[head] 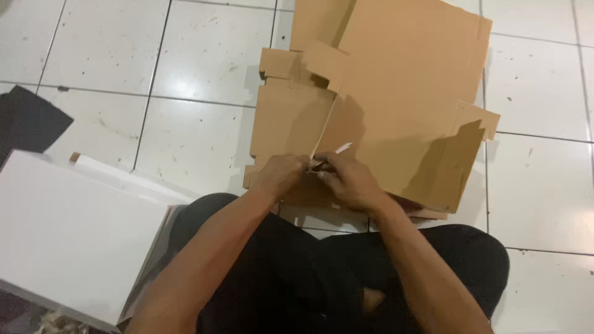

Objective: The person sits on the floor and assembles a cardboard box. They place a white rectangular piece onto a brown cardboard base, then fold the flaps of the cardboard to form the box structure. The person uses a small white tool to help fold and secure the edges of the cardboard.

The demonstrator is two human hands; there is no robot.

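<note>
1. Near the middle of the floor, just beyond the seated person's knees, lies a flattened brown cardboard box [383,105]; its near edge is where both hands meet, so the work stays within close reach.
2. Its flaps are folded over one another in uneven layers, one raised flap [455,164] at the right throwing a dark shadow, which suggests the sheet is only partly folded.
3. At the near edge the left hand [281,176] is curled shut, knuckles up, pinching the cardboard beside a crease, seemingly to steady it.
4. Touching it, the right hand [349,182] is closed around a thin white strip [341,148] whose tip pokes out toward the far side; what the strip is cannot be told, nor whether it is stuck to the cardboard.
5. Further out, the white tiled floor [204,68] carries the sheet flat, giving a firm surface to press against.
6. At the near left, beside the person's leg, a white box [68,235] sits close enough to reach.
7. Farther left, a dark sheet [28,120] lies apart from the hands, its kind unclear.
</note>
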